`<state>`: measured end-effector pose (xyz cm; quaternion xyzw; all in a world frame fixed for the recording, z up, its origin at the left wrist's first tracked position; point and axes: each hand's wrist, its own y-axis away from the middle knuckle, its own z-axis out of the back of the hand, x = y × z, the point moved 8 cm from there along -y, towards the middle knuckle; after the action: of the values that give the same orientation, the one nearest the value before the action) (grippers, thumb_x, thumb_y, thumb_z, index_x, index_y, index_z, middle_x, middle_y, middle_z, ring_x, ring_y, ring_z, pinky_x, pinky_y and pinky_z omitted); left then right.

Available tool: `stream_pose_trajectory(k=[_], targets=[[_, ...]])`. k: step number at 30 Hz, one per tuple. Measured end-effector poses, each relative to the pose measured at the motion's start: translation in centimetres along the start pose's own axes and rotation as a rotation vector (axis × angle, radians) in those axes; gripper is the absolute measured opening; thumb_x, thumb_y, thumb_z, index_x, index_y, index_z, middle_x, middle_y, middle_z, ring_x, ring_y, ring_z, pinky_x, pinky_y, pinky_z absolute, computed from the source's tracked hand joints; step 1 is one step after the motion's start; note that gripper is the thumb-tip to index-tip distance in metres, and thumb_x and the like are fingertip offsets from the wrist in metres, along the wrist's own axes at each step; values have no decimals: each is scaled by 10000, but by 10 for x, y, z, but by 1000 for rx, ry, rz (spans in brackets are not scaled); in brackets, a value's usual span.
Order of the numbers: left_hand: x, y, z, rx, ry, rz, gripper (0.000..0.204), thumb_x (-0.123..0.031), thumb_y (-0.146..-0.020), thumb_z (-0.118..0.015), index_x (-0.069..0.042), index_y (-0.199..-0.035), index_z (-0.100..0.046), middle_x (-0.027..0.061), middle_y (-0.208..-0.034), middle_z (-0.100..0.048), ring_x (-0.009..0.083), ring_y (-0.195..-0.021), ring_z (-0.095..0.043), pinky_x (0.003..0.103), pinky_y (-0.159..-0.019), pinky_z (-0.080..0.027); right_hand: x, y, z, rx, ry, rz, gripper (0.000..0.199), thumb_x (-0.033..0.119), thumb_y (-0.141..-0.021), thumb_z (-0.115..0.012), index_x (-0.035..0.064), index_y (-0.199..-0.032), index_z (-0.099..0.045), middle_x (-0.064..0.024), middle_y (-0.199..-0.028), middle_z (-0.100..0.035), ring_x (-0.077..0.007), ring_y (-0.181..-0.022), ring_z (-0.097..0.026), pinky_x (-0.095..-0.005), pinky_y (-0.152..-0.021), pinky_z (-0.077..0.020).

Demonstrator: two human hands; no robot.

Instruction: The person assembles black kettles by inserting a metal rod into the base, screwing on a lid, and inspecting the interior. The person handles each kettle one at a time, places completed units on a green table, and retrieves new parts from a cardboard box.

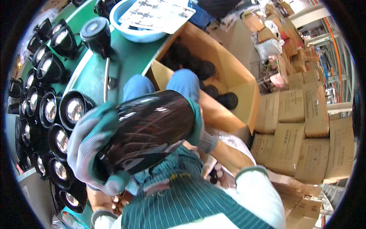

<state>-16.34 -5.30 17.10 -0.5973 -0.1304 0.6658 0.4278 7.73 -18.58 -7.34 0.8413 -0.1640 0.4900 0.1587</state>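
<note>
A large glossy black cylinder (152,129) lies tilted across my lap, its surface smeared by motion. Both hands wear grey and green knit gloves. My left hand (91,141) wraps around the cylinder's left end, fingers curled over the rim. At the opposite end, my right hand (199,124) grips from the side, with most of its fingers hidden behind the cylinder. Just beyond my left hand stand several black round lamps (75,109) with shiny reflectors, crowded on a green work surface (89,72).
An open cardboard box (236,84) holding black round parts stands beyond my knees. A light blue basin (143,36) with a printed sheet (158,15) over it sits on the green surface, near a black lidded piece (96,34). Stacked cartons (286,149) fill the right side.
</note>
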Motion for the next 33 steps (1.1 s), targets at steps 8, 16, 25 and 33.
stream_pose_trajectory(k=[8,16,25,33], targets=[[86,13,-13,-117,366,368,579,-440,-1030,-528,69,-1298,-594,202,-1296,-646,328,-1227,-626,467,-1089,-465,80,-30,-13,296,298,-19,655,300,-1030,-458,40,-1610,-301,-188,-1624,-340,-330,-1461,-376,-460,-1218,-300],[167,89,-67,-410,1004,1306,348,-316,-1018,-565,-50,-1192,-707,125,-1099,-762,272,-978,-726,423,-948,-581,180,-6,-89,581,1028,802,972,606,-881,-585,57,-1625,-284,-290,-1641,-234,-473,-1482,-290,-576,-1183,-273],[163,111,-62,-484,880,1354,352,-228,-1062,-528,-7,-1310,-644,128,-1200,-729,240,-1048,-715,378,-980,-581,182,-1,-110,543,991,952,1046,722,-790,-674,43,-1540,-409,-332,-1618,-263,-524,-1490,-276,-614,-1191,-255],[123,72,-22,-299,453,806,409,-137,-1079,-455,11,-1449,-547,150,-1451,-587,243,-1264,-612,399,-1096,-503,144,13,-77,344,713,751,985,694,-841,-653,43,-1538,-407,-313,-1620,-274,-485,-1483,-310,-580,-1196,-275]])
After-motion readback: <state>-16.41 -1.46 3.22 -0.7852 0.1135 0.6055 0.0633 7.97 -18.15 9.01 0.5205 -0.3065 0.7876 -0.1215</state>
